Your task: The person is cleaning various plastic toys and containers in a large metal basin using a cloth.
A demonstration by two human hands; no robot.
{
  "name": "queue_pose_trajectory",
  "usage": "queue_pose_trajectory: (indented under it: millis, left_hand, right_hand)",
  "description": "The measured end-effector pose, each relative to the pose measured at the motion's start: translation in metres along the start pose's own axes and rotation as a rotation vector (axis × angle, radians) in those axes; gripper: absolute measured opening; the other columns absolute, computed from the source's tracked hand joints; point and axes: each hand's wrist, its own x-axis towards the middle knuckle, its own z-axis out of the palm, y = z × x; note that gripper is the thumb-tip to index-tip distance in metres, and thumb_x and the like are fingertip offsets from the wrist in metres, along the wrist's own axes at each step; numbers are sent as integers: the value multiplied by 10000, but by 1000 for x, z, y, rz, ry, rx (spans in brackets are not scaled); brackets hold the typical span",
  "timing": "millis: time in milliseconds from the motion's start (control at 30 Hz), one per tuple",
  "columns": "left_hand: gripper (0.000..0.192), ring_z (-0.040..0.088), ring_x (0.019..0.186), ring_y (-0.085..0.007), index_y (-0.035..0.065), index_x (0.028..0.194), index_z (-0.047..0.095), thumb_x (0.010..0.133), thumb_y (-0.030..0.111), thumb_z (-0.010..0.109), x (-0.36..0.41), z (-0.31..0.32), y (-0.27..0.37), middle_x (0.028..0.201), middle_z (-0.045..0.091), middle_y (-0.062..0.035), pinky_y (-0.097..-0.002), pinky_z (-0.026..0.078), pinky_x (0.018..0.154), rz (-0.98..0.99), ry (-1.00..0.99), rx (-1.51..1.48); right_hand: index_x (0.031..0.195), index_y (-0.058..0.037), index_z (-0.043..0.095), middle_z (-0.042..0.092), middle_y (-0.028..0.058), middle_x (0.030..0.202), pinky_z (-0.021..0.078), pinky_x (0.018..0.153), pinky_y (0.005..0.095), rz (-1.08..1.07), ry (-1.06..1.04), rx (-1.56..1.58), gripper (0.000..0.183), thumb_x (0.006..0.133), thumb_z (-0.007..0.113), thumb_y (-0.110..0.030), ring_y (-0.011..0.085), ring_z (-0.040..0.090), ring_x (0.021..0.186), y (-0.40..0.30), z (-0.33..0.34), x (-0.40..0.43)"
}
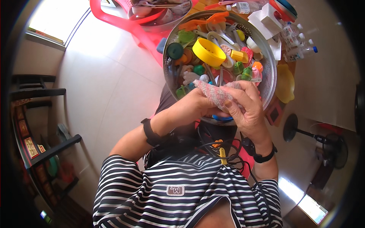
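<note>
Both hands meet over the near edge of a round perforated metal basin (271, 82). A fluffy pink-and-white cloth (214, 94) is bunched between them. My left hand (196, 99) grips it from the left, its fingers mostly hidden beneath the fabric. On the other side, my right hand (248, 104) pinches the folds with thumb and fingers. Whether the cloth wraps something cannot be seen. Plastic toys and utensils fill the basin: a yellow ring-shaped piece (209, 52), a dark green round lid (175, 50), white spoons (219, 32) and an orange toy piece (218, 17).
Beyond the basin, a second metal bowl (154, 28) of dishes sits by a pink plastic chair (122, 21). Plastic bottles (299, 54), white boxes (269, 17) and a yellow dish (285, 84) lie to the right. Black cables (239, 155) loop near my lap. A fan (336, 151) stands right.
</note>
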Motion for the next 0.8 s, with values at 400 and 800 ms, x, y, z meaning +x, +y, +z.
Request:
queue_pose_trajectory:
  millis: [400, 800]
  left_hand:
    - [530, 634, 1184, -303, 17, 1453, 442, 1023, 296, 577, 6, -16, 12, 1267, 617, -173, -369, 531, 1018, 98, 44, -387]
    - [551, 640, 1154, -248, 19, 1346, 536, 1034, 470, 486, 10, -15, -10, 1273, 636, -147, -341, 530, 969, -53, 114, -401]
  right_hand:
    - [1080, -32, 700, 606, 97, 1069, 490, 829, 311, 132, -14, 54, 215, 866, 715, -8, 228, 595, 958, 1, -19, -31]
    - [1163, -14, 663, 596, 62, 1078, 483, 806, 270, 184, 419, 143, 216, 962, 646, -92, 127, 565, 932, 9, -17, -26]
